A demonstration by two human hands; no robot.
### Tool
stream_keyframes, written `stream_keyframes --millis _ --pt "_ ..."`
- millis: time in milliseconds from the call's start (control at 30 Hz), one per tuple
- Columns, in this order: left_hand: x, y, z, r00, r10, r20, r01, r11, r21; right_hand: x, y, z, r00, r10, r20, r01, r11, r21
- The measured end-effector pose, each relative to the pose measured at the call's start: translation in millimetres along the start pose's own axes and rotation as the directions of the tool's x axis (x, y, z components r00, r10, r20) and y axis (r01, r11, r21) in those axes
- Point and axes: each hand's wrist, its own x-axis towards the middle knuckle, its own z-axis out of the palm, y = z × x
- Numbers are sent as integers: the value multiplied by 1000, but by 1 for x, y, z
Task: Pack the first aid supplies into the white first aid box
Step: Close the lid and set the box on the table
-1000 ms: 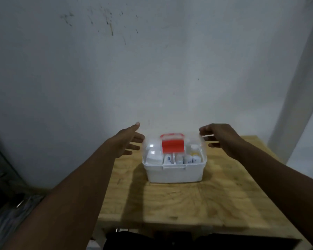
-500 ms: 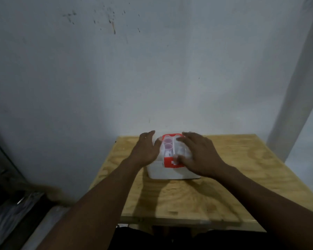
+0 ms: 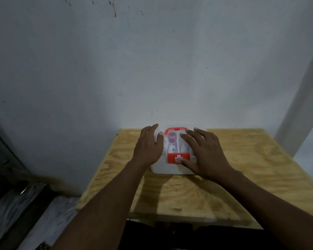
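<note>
Head view: white first aid box between flat, spread hands, left and right, seemingly pressing its lid.

The left hand is covering the left side of the white first aid box, and the right hand is hiding most of its right half and part of the red latch. The supplies under the clear lid are showing only as pale blurred shapes, too small to name. Both forearms are running out past the bottom edge, and the plywood table is being cut off at the right.
</note>
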Motion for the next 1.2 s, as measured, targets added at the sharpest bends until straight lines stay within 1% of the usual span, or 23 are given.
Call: stream_keyframes --millis 233,400,500,600,633,667,700,733,767,800,833,867,900,933,1000,1033,1067,1200 --pt "-1 2 0 1000 -10 1 10 1000 2 0 2 3 998 -22 -52 22 1000 -10" --pt "-1 0 0 1000 -9 1 9 1000 3 1 5 10 998 -40 -45 38 998 -46" --pt "0 1 0 1000 -14 6 14 1000 -5 0 8 11 999 -37 -32 36 999 -28" --pt "-1 3 -1 1000 -13 3 13 1000 -6 0 6 7 998 -30 -63 31 999 28" --pt "-1 4 -1 1000 -20 1 20 1000 -14 1 5 6 995 -14 -97 23 996 91" --pt "-1 6 -1 999 -36 0 35 999 -41 1 4 5 992 36 -124 -11 980 197" --pt "0 7 -2 997 -72 4 72 993 -96 1 3 4 982 131 -137 -79 940 333" --pt "0 9 -4 992 -122 12 123 977 -174 0 3 5 954 267 -139 -173 865 471" --pt "0 10 -5 983 -180 25 180 949 -258 -2 3 7 895 427 -127 -281 762 584" --pt "0 11 -5 971 -234 42 234 914 -331 -4 4 9 815 575 -72 -391 637 664" --pt "-2 12 -6 957 -284 62 286 881 -378 -6 4 11 739 673 17 -480 510 714" --pt "-4 13 -6 940 -330 82 335 855 -397 -8 5 13 690 714 118 -541 400 739" --pt "-5 12 -5 920 -380 98 386 831 -400 -9 6 14 668 715 206 -575 321 752" --pt "-6 12 -5 892 -437 114 444 804 -395 -9 7 14 665 698 265 -589 272 761" --pt "-8 15 -6 830 -534 164 551 737 -390 -6 11 11 666 677 312 -594 230 771" --pt "-7 15 -7 812 -554 182 577 720 -386 -4 14 9 664 675 321 -598 221 771" --pt "-7 16 -6 806 -561 187 586 717 -377 -2 17 7 665 671 328 -602 222 767" --pt "-10 32 -2 824 -538 180 563 735 -378 -7 32 -2 669 674 312 -605 250 756"
